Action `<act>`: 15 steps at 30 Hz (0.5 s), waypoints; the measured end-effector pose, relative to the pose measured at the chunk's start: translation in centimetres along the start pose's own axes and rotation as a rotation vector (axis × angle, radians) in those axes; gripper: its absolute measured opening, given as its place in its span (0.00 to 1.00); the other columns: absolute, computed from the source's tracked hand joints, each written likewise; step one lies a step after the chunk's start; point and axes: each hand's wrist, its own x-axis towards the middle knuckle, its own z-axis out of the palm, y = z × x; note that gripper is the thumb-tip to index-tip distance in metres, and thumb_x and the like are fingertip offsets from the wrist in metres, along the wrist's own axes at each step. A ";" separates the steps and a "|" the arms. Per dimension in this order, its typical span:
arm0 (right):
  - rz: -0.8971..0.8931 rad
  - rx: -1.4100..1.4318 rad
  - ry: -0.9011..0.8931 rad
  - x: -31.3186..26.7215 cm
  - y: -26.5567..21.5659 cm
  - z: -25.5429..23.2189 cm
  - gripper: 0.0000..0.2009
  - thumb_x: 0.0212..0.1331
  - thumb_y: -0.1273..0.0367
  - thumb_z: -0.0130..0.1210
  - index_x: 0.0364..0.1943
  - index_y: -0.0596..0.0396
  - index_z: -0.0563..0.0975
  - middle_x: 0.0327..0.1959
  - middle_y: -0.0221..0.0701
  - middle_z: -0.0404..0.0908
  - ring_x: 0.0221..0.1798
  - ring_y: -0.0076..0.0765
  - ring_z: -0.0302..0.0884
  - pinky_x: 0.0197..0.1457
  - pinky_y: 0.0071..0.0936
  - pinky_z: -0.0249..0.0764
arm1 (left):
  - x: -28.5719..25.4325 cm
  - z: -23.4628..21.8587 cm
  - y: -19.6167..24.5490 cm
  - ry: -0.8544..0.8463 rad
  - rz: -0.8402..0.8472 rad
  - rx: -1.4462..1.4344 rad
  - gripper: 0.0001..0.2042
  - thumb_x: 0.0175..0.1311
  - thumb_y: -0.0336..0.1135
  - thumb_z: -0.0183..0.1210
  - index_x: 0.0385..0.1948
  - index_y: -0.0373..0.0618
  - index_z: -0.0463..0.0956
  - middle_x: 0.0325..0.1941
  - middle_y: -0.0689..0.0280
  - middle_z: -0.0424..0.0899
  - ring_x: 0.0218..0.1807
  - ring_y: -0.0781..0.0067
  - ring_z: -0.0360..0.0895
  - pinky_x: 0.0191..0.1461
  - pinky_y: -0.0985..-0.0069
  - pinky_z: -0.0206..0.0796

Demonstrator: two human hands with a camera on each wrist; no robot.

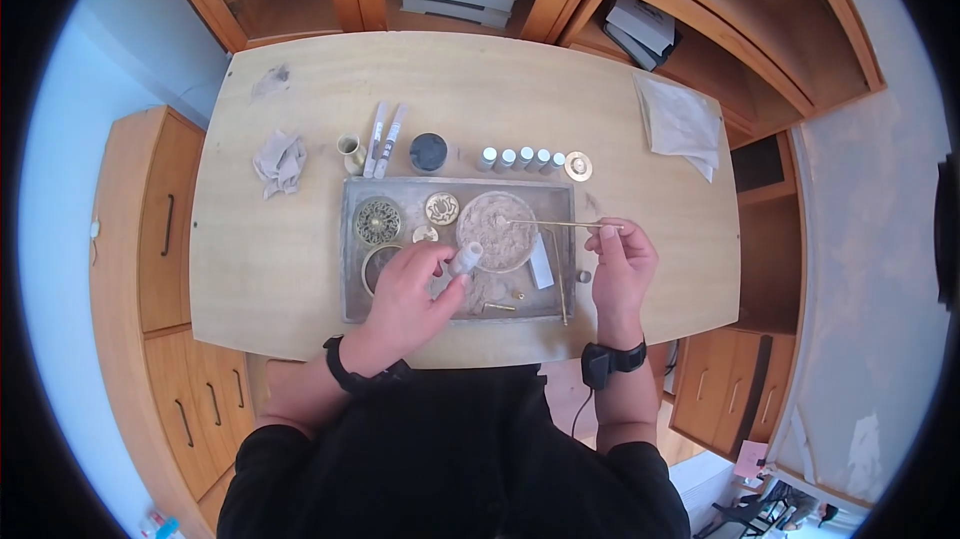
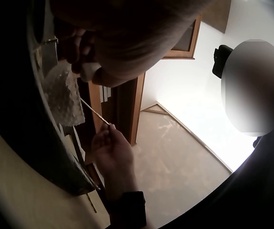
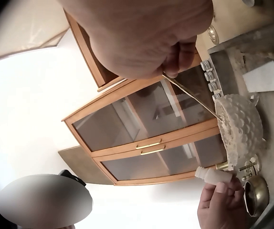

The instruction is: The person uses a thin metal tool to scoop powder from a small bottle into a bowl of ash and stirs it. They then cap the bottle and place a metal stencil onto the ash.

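My left hand [image 1: 405, 294] holds a small open-necked vial [image 1: 466, 259] between thumb and fingers, tilted beside the near left rim of a bowl. The bowl [image 3: 246, 129] has a bumpy pale outer wall and is full of grey-brown ash [image 1: 495, 229]. In my right hand [image 1: 622, 274], thumb and fingers pinch the end of a thin brass stick [image 1: 560, 225]. The stick slants left over the bowl's rim, its far tip right at the ash. The right wrist view shows the vial's neck [image 3: 200, 172] pointing away from the left fingers.
The grey tray [image 1: 352, 274] also holds a pierced brass lid [image 1: 378, 222], a brass ring [image 1: 376, 269], a round brass mould [image 1: 441, 208] and a white block [image 1: 541, 261]. Behind it stand several capped vials [image 1: 508, 158], a dark jar [image 1: 428, 152] and a brass cup [image 1: 350, 149].
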 end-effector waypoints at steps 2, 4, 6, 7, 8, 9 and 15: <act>-0.009 0.021 0.012 -0.1 -0.1 0.0 0.05 0.72 0.76 0.59 0.46 0.64 0.82 0.38 0.34 0.87 0.36 0.25 0.81 0.44 0.23 0.77 | 0.0 0.0 -0.1 -0.004 -0.012 -0.004 0.14 0.59 0.30 0.69 0.45 0.39 0.78 0.37 0.56 0.82 0.37 0.56 0.80 0.41 0.62 0.74; -0.040 0.055 0.016 -0.1 -0.1 0.0 0.06 0.72 0.76 0.59 0.46 0.65 0.83 0.37 0.33 0.88 0.35 0.23 0.81 0.45 0.21 0.77 | 0.0 0.1 -0.2 0.001 -0.011 -0.002 0.14 0.59 0.30 0.69 0.45 0.39 0.79 0.37 0.56 0.82 0.37 0.56 0.80 0.42 0.62 0.74; -0.061 0.063 0.015 -0.2 -0.1 -0.1 0.05 0.72 0.76 0.59 0.46 0.64 0.82 0.38 0.35 0.87 0.36 0.25 0.81 0.44 0.24 0.78 | 0.1 0.2 -0.2 0.010 0.002 0.004 0.13 0.59 0.29 0.69 0.44 0.39 0.78 0.36 0.57 0.81 0.36 0.57 0.80 0.41 0.63 0.73; -0.072 0.067 0.014 -0.3 -0.1 -0.2 0.05 0.72 0.76 0.59 0.45 0.64 0.82 0.38 0.36 0.87 0.36 0.26 0.81 0.44 0.25 0.78 | 0.2 0.2 -0.2 0.017 0.013 0.008 0.13 0.58 0.28 0.69 0.44 0.39 0.78 0.35 0.58 0.81 0.36 0.59 0.80 0.40 0.64 0.73; -0.081 0.064 0.019 -0.4 -0.3 -0.3 0.05 0.72 0.76 0.59 0.45 0.64 0.82 0.38 0.36 0.87 0.36 0.26 0.81 0.44 0.25 0.78 | 0.3 0.2 -0.1 0.025 0.025 0.012 0.14 0.58 0.26 0.70 0.44 0.40 0.78 0.35 0.59 0.80 0.35 0.60 0.80 0.40 0.66 0.73; -0.089 0.061 0.023 -0.5 -0.4 -0.4 0.05 0.72 0.76 0.59 0.45 0.64 0.82 0.38 0.36 0.86 0.35 0.26 0.81 0.43 0.25 0.78 | 0.3 0.2 -0.1 0.018 0.018 0.009 0.13 0.59 0.28 0.69 0.44 0.39 0.78 0.36 0.57 0.81 0.36 0.57 0.80 0.41 0.64 0.73; -0.033 0.063 0.040 -0.5 -0.6 0.1 0.05 0.71 0.76 0.59 0.44 0.65 0.82 0.36 0.35 0.87 0.34 0.24 0.81 0.44 0.23 0.76 | 0.3 0.1 -0.3 -0.006 0.000 0.007 0.14 0.60 0.29 0.69 0.45 0.39 0.78 0.38 0.54 0.83 0.39 0.51 0.82 0.42 0.60 0.74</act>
